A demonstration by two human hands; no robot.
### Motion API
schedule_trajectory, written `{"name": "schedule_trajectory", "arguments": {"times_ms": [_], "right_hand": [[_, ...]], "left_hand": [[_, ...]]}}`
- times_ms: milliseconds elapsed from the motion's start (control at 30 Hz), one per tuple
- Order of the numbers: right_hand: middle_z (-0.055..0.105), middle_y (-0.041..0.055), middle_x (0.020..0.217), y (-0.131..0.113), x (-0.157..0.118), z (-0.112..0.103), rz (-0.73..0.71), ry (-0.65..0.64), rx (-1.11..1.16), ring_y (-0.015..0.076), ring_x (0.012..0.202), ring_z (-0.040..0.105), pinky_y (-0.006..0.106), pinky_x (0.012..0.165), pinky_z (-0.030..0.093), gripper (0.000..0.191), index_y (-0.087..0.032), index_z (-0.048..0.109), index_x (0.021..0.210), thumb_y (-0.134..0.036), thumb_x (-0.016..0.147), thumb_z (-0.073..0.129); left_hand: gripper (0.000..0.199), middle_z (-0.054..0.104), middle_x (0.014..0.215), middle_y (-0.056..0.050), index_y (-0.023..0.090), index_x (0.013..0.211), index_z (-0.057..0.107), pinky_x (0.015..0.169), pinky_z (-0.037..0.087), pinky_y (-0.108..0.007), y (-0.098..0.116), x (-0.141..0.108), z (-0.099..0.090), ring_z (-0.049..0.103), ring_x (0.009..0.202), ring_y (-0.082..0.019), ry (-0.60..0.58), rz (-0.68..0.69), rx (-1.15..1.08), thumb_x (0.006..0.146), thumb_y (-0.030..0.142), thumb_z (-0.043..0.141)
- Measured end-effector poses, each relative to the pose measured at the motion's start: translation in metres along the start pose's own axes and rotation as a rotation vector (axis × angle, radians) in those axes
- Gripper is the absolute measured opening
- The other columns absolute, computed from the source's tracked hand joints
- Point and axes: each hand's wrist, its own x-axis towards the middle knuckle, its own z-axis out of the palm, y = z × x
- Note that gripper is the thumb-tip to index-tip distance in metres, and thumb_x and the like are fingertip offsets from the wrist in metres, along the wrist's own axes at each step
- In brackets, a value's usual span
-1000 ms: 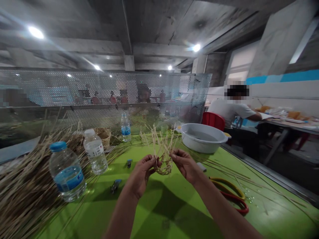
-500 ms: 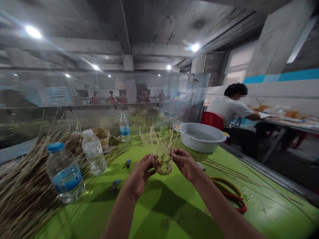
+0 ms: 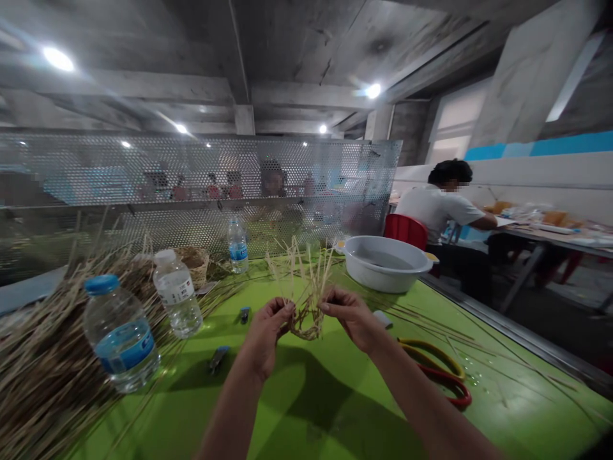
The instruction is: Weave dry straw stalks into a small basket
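Note:
A small, partly woven straw basket [image 3: 307, 326] is held above the green table, its loose strands sticking upward. My left hand [image 3: 269, 329] pinches its left side between thumb and fingers. On the opposite side, my right hand [image 3: 348, 314] grips the strands near the rim with thumb and forefinger. Two small clips with blue parts lie left of my hands, a nearer clip [image 3: 219, 360] and a farther clip [image 3: 244, 314]. Scissors with red and yellow handles [image 3: 447, 377] lie partly behind my right forearm.
At left, a large bottle [image 3: 125, 345] and a white-capped bottle [image 3: 178, 300] stand beside a heap of dry straw [image 3: 43, 345]. Behind are another bottle [image 3: 238, 249], a finished-looking basket [image 3: 195, 263] and a grey basin [image 3: 383, 271]. A person [image 3: 440, 204] sits at right.
My left hand has shifted its hold slightly on the basket's left side, and the basket has turned a little. Both hands remain on it. The whole view has moved slightly.

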Motion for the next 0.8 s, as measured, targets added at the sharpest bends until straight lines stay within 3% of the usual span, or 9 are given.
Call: {"name": "schedule_trajectory", "arguments": {"times_ms": [367, 700, 800], "right_hand": [[0.060, -0.0015, 0.068, -0.0007, 0.0015, 0.0024, 0.058, 0.009, -0.045, 0.0140, 0.068, 0.051, 0.028, 0.071, 0.039, 0.021, -0.019, 0.069, 0.066, -0.032, 0.061, 0.084], [0.060, -0.0014, 0.068, 0.0020, 0.0020, 0.0019, 0.061, 0.036, -0.048, 0.0153, 0.069, 0.052, 0.030, 0.071, 0.040, 0.019, -0.019, 0.069, 0.067, -0.031, 0.061, 0.083], [0.060, -0.0015, 0.067, 0.0037, 0.0021, 0.0031, 0.065, 0.025, -0.046, 0.0147, 0.067, 0.052, 0.029, 0.069, 0.041, 0.018, -0.019, 0.069, 0.067, -0.030, 0.061, 0.082]], "left_hand": [[0.039, 0.058, 0.066, 0.003, 0.015, 0.070, 0.063, 0.063, 0.042, -0.022, -0.0081, 0.0014, 0.0036, 0.049, 0.063, -0.010, 0.020, 0.045, 0.038, 0.053, 0.040, 0.087], [0.034, 0.061, 0.067, 0.001, 0.013, 0.071, 0.068, 0.065, 0.042, -0.022, -0.0062, 0.0054, -0.0049, 0.051, 0.064, -0.010, -0.138, -0.009, 0.087, 0.059, 0.038, 0.086], [0.032, 0.060, 0.066, 0.001, 0.013, 0.070, 0.068, 0.063, 0.041, -0.021, -0.0083, 0.0053, -0.0029, 0.050, 0.063, -0.010, -0.117, 0.038, 0.073, 0.060, 0.037, 0.086]]}}
